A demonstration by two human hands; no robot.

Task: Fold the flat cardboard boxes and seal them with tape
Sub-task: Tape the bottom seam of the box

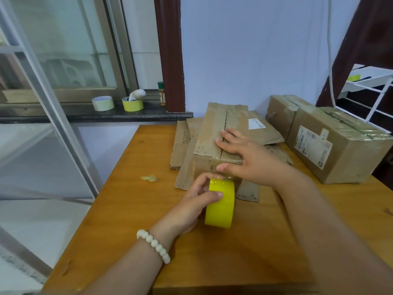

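Note:
A folded cardboard box point(214, 133) stands on a pile of flat cardboard boxes point(184, 145) in the middle of the wooden table point(131, 209). My right hand point(248, 158) lies flat on the box top, fingers straight across the centre seam, thumb pressing the front edge. Just below, my left hand point(200, 201) grips a yellow tape roll point(221, 203) held upright against the box's front face. A short clear strip of tape runs from the roll up under my right thumb.
Two sealed boxes point(331, 143) stand at the table's right back, beside a white wire rack point(370, 90). A crumpled tape scrap point(150, 178) lies left of the pile. On the dark windowsill point(85, 116) sit two tape rolls point(103, 103) and a spice jar point(161, 93).

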